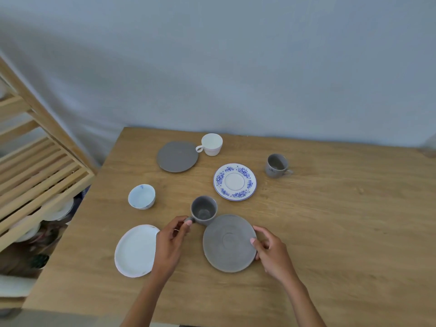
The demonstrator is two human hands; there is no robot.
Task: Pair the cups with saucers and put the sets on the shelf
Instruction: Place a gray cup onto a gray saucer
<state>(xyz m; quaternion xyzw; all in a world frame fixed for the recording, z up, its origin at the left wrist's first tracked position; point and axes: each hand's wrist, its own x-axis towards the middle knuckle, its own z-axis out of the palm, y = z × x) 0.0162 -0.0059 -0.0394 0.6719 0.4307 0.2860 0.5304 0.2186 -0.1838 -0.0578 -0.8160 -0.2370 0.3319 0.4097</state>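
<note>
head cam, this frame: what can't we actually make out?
- Lower shelf contents, head view: pale dishes behind the slats, blurred and in shadow; count and type unclear.
- Grey cup handle: covered by left hand fingers.
- Mark on far grey cup: too small to read.
- Object at right frame edge: cut off, unidentifiable.
- Whether right hand lifts the grey saucer or only touches its rim: cannot tell.

Looked like a home dining or kitchen corner, not a lab. Wood-grain table (330, 232) stood against a plain pale blue wall (236, 67). Mismatched crockery on it: 4 cups, 4 saucers, incl. a blue floral saucer (234, 181). Slatted pine shelf unit (40, 166) stood at the left, with more white dishes (60, 212) stored on a lower level.
</note>
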